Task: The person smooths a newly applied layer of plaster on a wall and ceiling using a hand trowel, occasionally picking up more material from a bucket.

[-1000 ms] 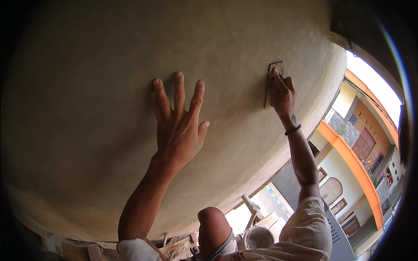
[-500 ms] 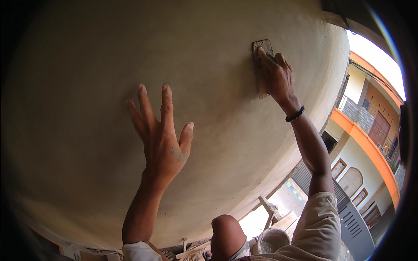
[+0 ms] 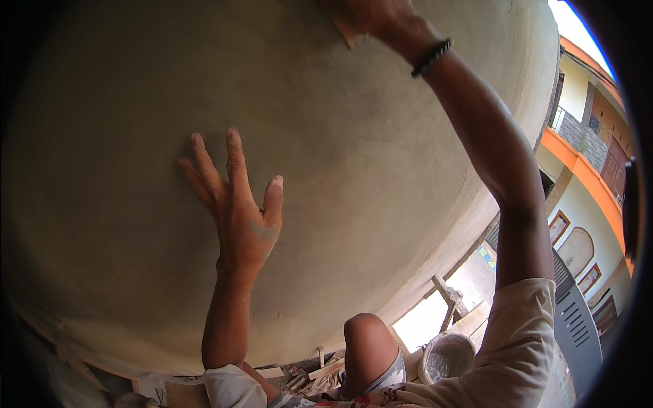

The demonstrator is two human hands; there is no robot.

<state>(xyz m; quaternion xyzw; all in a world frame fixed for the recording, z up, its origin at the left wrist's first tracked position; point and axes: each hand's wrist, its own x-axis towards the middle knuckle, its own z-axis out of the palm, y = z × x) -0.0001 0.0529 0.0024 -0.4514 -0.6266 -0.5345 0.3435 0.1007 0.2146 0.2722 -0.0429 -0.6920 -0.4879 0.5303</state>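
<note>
Wall (image 3: 340,224) mostly covered, evenness less certain

We see a grey-brown coat across nearly all the wall in view, so we judge covering largely done; darker patches and faint streaks look unfinished to us. The flat tool (image 3: 349,36) shows only as an edge at the upper wall, under the right hand (image 3: 371,16), whose fingers are hidden or cut off, so we can't make out their grip. The left hand (image 3: 239,221) holds nothing, fingers spread wide, at or just off the wall
</note>
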